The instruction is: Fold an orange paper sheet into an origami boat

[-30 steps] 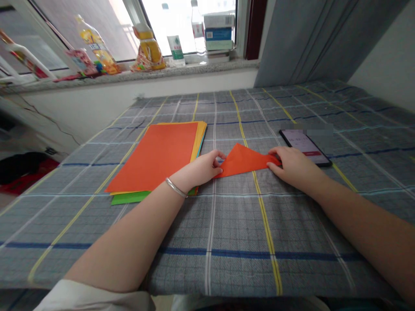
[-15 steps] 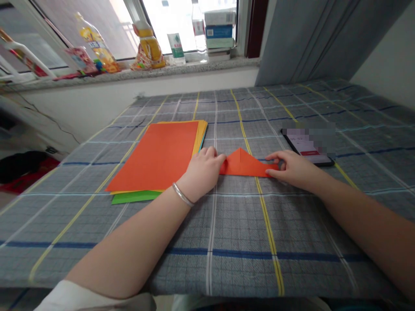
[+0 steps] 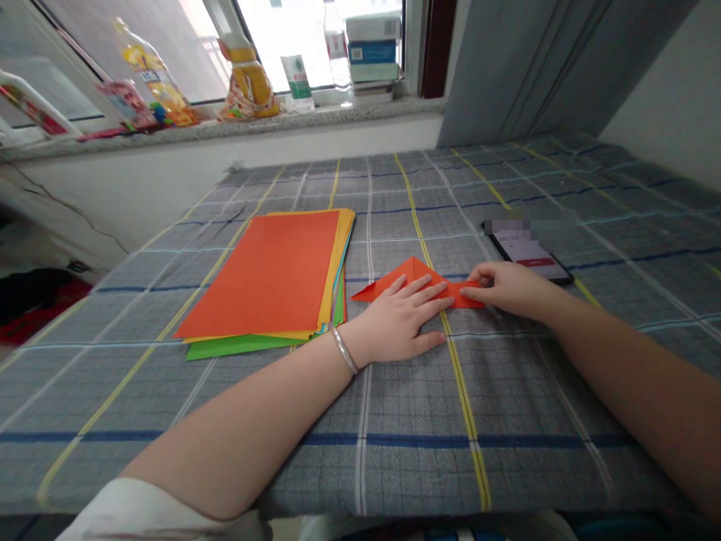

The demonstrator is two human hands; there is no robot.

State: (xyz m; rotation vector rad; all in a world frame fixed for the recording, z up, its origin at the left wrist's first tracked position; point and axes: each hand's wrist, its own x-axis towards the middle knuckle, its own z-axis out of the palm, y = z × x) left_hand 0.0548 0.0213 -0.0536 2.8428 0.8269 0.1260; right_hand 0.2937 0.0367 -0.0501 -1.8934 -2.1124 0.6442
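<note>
A folded orange paper [image 3: 410, 269] lies on the checked cloth, with a peak at its middle and a narrow flap at each end. My left hand [image 3: 397, 321] rests flat across its front, fingers spread, hiding part of the lower edge. At the paper's right end, my right hand [image 3: 501, 284] pinches the flap between thumb and fingers. A silver bangle [image 3: 343, 351] circles my left wrist. Left of the folded piece sits a stack of coloured sheets [image 3: 264, 274], orange on top, with yellow and green showing at the edges.
A phone [image 3: 532, 252] with its screen lit lies beyond my right hand. The checked cloth [image 3: 422, 421] covers the whole surface. Bottles, a tube [image 3: 297, 81] and stacked boxes [image 3: 372, 52] stand on the windowsill behind. A grey curtain [image 3: 518, 68] hangs at the back right.
My left hand has let go of the paper's left end and moved right, now lying flat on the paper with fingers spread. My right hand stays at the right end.
</note>
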